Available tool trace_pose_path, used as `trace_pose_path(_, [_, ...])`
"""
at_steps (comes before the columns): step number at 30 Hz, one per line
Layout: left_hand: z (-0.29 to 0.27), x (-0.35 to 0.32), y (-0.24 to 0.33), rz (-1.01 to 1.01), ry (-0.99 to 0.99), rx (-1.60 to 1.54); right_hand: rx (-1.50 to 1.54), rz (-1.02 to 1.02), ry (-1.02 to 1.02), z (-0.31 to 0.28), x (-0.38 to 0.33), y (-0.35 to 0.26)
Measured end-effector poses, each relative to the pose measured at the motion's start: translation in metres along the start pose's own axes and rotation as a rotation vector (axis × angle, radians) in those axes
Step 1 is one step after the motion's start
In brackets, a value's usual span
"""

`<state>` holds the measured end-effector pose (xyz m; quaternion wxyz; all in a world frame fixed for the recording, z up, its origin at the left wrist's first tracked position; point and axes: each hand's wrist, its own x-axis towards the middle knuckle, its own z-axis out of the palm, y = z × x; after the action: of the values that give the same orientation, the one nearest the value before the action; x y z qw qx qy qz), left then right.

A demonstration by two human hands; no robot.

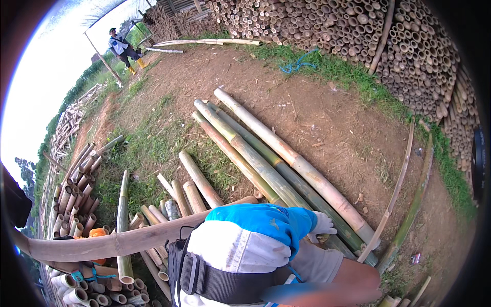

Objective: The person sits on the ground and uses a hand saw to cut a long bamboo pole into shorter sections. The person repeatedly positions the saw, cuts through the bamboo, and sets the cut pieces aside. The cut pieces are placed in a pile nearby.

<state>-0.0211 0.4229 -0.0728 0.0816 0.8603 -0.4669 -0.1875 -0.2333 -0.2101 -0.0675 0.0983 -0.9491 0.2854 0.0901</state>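
A white-gloved hand (322, 225), which I take for my right hand, reaches from a blue and white sleeve (291, 217). Its fingers look stretched out over the near ends of long bamboo poles; a firm grip does not show. Nearest to it lie a green bamboo pole (302, 185) and a yellowish-green one (263, 171). A pale pole (296, 158) lies on their right, a reddish-tan one (238, 158) on their left. From the left, a thick brown bamboo pole (117, 244) runs to the blue fabric. My left hand does not show.
Cut bamboo pieces (71, 202) stand and lie in heaps at left. A tall stack of bamboo (327, 25) lines the back right. Thin poles (404, 179) lie at right. Far off, a person in yellow boots (123, 48) stands near a leaning post (105, 61).
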Motion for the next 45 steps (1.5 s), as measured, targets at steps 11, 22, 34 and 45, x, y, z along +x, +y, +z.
trace_pose_path(11, [-0.005, -0.003, 0.000, 0.003, -0.002, -0.058, -0.092, -0.075, -0.067, -0.013, -0.007, -0.050])
trace_pose_path(22, [-0.003, -0.004, -0.001, 0.009, 0.014, -0.057, -0.138, -0.093, -0.066, -0.017, -0.001, -0.064])
trace_pose_path(34, [0.000, -0.003, -0.001, 0.001, 0.016, -0.072, -0.147, -0.086, -0.060, -0.017, 0.011, -0.065])
trace_pose_path(45, [-0.003, -0.004, 0.001, 0.004, 0.007, -0.052, -0.149, -0.087, -0.060, -0.009, 0.026, -0.057])
